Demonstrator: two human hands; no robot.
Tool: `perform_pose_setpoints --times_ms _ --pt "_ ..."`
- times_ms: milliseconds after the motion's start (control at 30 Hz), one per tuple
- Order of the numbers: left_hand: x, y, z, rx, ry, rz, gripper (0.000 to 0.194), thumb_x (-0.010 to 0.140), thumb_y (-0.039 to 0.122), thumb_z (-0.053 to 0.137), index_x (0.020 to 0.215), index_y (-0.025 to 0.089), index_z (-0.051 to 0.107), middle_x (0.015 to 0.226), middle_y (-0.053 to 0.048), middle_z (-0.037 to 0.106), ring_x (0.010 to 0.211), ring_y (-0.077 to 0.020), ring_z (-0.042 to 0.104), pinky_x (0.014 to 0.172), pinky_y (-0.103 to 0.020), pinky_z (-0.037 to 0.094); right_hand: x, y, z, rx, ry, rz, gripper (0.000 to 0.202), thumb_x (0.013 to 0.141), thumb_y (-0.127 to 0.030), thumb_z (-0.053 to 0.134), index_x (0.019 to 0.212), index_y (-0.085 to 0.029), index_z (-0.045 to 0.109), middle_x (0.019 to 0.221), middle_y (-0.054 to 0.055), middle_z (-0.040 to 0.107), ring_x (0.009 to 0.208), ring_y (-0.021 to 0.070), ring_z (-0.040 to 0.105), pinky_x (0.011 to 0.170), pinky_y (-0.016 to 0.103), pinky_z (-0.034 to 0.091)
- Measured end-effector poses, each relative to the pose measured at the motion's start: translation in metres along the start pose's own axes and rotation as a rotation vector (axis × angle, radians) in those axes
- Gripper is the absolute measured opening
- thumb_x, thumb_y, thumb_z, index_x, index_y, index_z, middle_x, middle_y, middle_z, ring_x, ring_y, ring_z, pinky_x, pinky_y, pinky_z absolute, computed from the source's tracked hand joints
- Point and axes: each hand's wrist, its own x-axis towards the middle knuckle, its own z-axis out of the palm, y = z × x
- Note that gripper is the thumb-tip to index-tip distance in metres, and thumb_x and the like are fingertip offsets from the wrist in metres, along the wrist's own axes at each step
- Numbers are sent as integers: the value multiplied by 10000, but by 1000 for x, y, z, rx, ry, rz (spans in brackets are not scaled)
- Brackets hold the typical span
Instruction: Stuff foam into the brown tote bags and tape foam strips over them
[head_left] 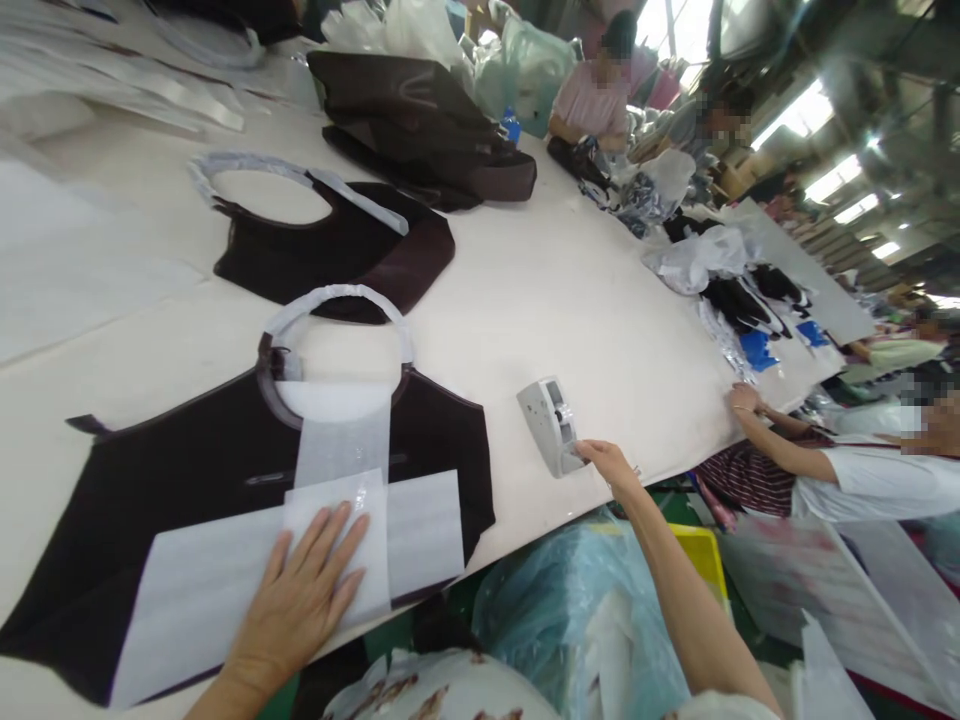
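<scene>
My left hand [304, 590] lies flat, fingers spread wide, pressing a foam sheet [300, 570] onto the dark bag [135, 480] at the near table edge. It holds nothing; it only pins the foam where the narrow strip [341, 440] crosses the wide one. That strip runs up to the bag's ring handle [337, 300], which is wrapped in white foam.

My right hand [607, 462] reaches out to the tape dispenser [551, 425] near the table's [600, 330] right edge. The fingertips touch its near end, but I cannot tell whether they are closed on tape or only resting there.

As I judge it, the risk is the foam shifting: if my left palm lifts or slides while the right arm stretches away, the crossed sheets could slip out of line. The dispenser sits close to the edge, and a clumsy pull could drag it off into the plastic bags [570, 600] below.

Farther up lies a second bag [337, 250] with a wrapped handle, then a pile of dark bags [420, 120]. A co-worker's hand [744, 398] rests on the table edge to my right, and more people sit at the far end among plastic wrapping.
</scene>
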Motion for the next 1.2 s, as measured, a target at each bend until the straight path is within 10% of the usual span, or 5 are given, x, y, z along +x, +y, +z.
perform_pose_setpoints --times_ms 267,600,833,1000,1200 --pt "4 -3 -1 42 18 55 655 985 353 362 1600 234 170 1600 -158 334 1454 -377 343 1177 -609 224 -5 11 2 244 30 47 378 503 -539 760 631 -193 681 604 10 658 652 177 555 652 309 420" --pt "10 8 -9 -76 -53 -89 621 1002 407 305 1575 448 70 1662 89 110 1463 -325 345 1202 -590 206 -47 54 -14 319 -85 258 503 504 -639 761 698 -189 653 560 21 636 516 149 539 526 269 388" --pt "1 1 -7 59 -28 27 621 985 362 393 1581 247 259 1600 -115 338 1441 -329 384 1197 -523 220 -58 71 -24 63 13 264 385 521 -546 706 455 -229 498 382 -20 461 440 129 400 487 280 314" --pt "-3 7 -12 136 -148 6 551 983 375 409 1502 190 433 1547 -142 433 1459 -315 351 1205 -503 178 -63 -13 1 -117 -356 -135 406 754 -607 614 714 -205 647 535 -14 556 563 161 500 593 291 401" --pt "-5 15 -13 82 -216 -50 599 967 354 449 1543 217 357 1584 -124 381 1485 -321 293 1211 -527 146 -87 -168 165 -544 -1337 -733 252 954 -353 529 818 -198 675 638 -29 629 641 124 581 621 232 384"
